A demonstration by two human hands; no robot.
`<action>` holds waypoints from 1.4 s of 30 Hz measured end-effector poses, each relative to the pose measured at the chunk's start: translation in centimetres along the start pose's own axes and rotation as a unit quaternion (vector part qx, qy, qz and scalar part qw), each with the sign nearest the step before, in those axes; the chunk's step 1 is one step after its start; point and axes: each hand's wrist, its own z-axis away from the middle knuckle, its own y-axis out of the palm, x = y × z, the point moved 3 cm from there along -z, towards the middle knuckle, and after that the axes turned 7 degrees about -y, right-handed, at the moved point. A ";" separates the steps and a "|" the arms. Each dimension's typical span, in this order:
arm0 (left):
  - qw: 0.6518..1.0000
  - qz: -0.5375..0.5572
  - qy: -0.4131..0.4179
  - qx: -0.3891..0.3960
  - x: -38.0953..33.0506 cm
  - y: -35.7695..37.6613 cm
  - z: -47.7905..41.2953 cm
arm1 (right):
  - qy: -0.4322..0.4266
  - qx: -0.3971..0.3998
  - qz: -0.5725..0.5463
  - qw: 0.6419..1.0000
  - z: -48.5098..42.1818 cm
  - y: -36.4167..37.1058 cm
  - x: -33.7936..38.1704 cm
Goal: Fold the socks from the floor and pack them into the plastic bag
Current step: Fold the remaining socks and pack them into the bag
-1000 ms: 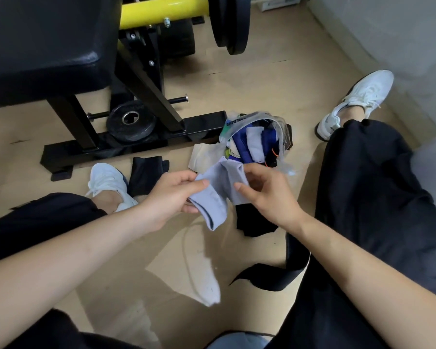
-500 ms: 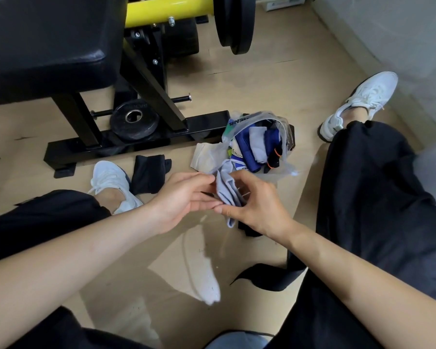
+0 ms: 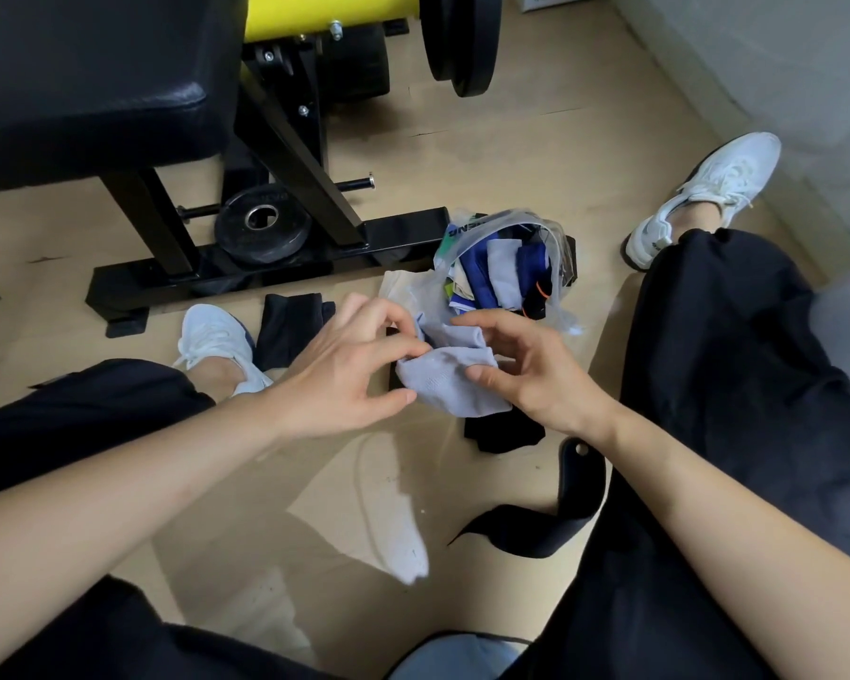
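The grey sock point(image 3: 455, 385) is held up between both hands, just in front of the plastic bag point(image 3: 462, 228). The left hand point(image 3: 349, 370) pinches its top edge. The right hand point(image 3: 526, 370) pinches the other side. It looks soft, light and floppy, so hold the edges. It lies sideways, folded over. I cannot tell the toe end.

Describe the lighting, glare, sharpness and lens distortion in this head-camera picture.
Head view: even, soft light; a bright reflected patch on the floor between the knees; glints on the plastic bag and black bench pad; the grey sock, left hand and right hand are sharp; the wide lens swells the forearms and bends the frame's edges.
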 end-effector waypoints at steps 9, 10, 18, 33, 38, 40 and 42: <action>0.994 -0.076 -0.051 -0.051 2.7 -1.0 -0.1 | 0.020 -0.020 -0.004 1.000 -0.1 -0.8 -0.6; 0.995 -0.038 -0.081 -0.045 2.9 -1.2 -0.1 | 0.025 -0.027 -0.007 0.999 -0.2 -1.0 -0.8; 0.927 0.306 -0.216 -0.029 1.9 -0.1 -0.9 | 0.041 -0.049 -0.043 0.997 -0.2 -0.9 -1.5; 0.901 0.365 -0.228 -0.048 1.1 -0.3 -1.3 | -0.045 0.022 0.110 0.993 -0.2 1.0 0.0; 0.864 0.421 -0.273 0.045 1.1 1.0 -0.8 | -0.007 -0.043 0.028 0.999 -0.3 0.3 0.4; 0.886 0.379 -0.265 0.031 1.3 0.8 -0.9 | 0.012 -0.058 0.032 0.998 -0.3 0.0 0.0; 0.904 0.337 -0.263 -0.010 1.4 0.4 -1.0 | 0.035 -0.065 0.047 0.996 -0.2 -0.1 -0.6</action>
